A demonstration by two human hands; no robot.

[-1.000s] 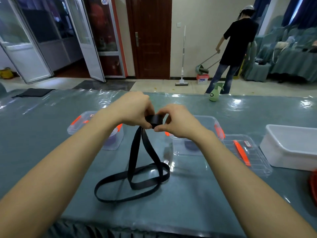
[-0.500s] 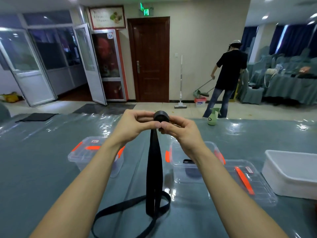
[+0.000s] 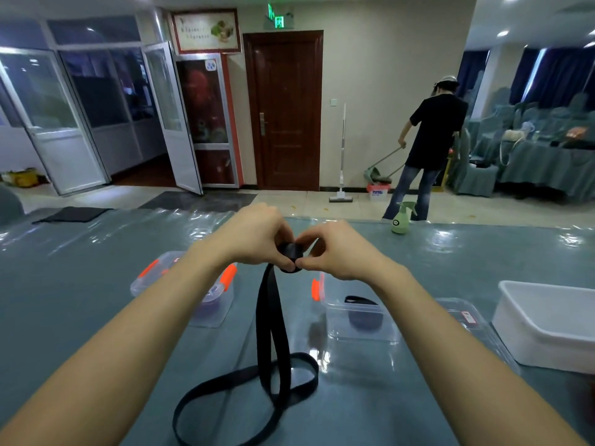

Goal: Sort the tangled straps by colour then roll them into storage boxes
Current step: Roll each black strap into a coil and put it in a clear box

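Left hand: the left hand (image 3: pixel 257 235) had its fingers curled round a small roll (image 3: pixel 290 254) at the top of the black strap (image 3: pixel 268 317).
Right hand: the right hand (image 3: pixel 338 252) pinched the same roll from the other side, thumb and fingers closed on it. Two grips probably held the coil tight.
Strap: it hung from between the hands down to the table (image 3: pixel 80 284) and lay in loose loops below both wrists. Lifting it likely let the slack feed in flat.
Boxes: an open clear box (image 3: pixel 331 320) sat below the right wrist with a dark roll inside, likely this strap's home. A second box (image 3: pixel 145 286) sat under the left forearm.
Hidden: fingers covered most of the roll, the nearest loop was cut off by the frame edge, and the second box's purplish contents were unclear.
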